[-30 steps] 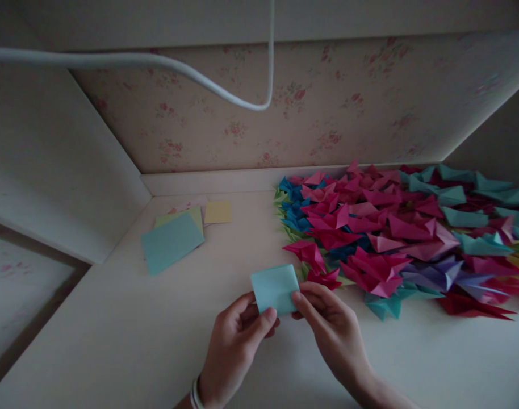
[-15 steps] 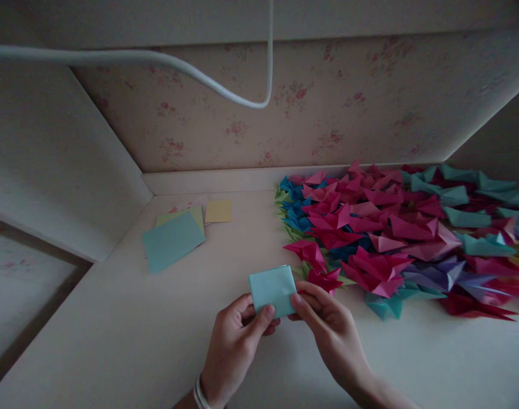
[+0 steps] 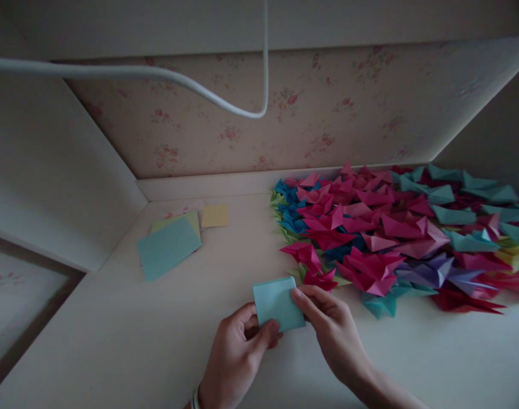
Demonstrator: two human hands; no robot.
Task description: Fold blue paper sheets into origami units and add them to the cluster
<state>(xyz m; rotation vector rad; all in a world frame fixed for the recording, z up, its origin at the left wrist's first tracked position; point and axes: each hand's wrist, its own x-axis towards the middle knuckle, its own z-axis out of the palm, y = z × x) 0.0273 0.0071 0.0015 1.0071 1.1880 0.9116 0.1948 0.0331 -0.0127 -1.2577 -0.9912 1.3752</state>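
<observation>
A light-blue folded square of paper is held up between my two hands above the white table. My left hand grips its lower left part, thumb on the front and fingers behind. With thumb and fingers, my right hand pinches the right edge. The paper's top edge tilts slightly up to the right. Just beyond my right hand lie many folded paper boats, mostly pink, with blue, teal, purple and green ones among them.
On the left of the white table lie a teal sheet, a green sheet partly under it and a yellow square note. A white cable hangs across the top. Behind stands a floral-papered wall.
The folded paper now shows a larger, squarer face. My right hand has shifted its pinch to a higher spot on the right edge. The whole view has shifted slightly.
</observation>
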